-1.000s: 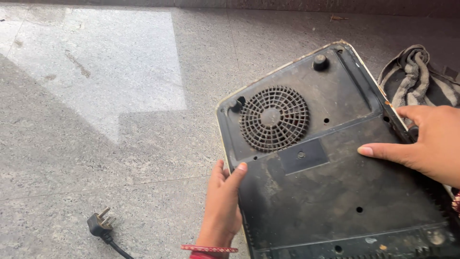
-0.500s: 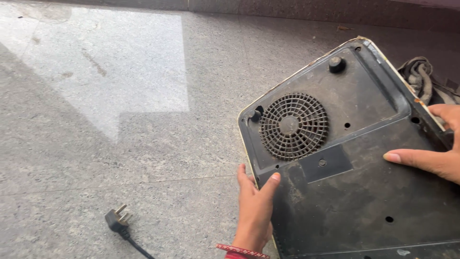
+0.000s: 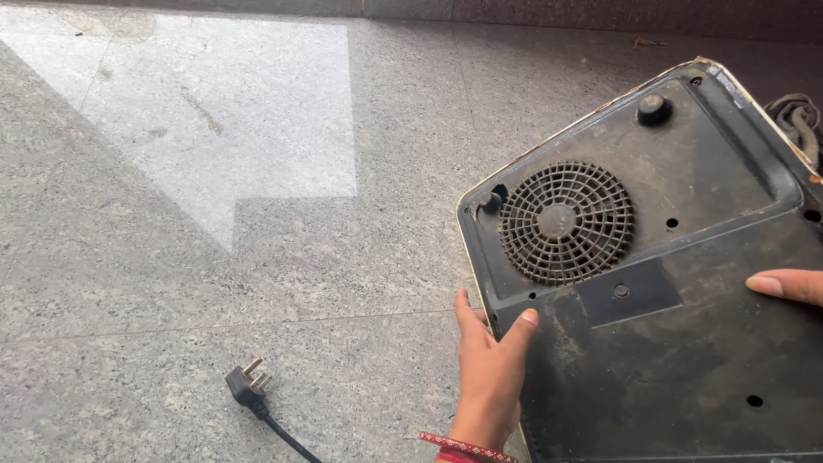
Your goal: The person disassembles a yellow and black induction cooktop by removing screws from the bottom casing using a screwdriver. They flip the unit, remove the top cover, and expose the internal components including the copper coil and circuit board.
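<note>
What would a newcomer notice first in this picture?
A black appliance lies bottom-up on the right, its round fan grille showing. The left hand grips its near edge, and the right hand rests on its base. A black plug lies on the floor at lower left.

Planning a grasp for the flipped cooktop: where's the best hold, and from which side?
Grip the induction cooktop by its thin side edges, coming in from left and right. It lies underside up, flat and wide, so only the rims offer a pinch. The left hand already clasps the left rim below the fan grille; the right hand rests fingertips on the base.
</note>
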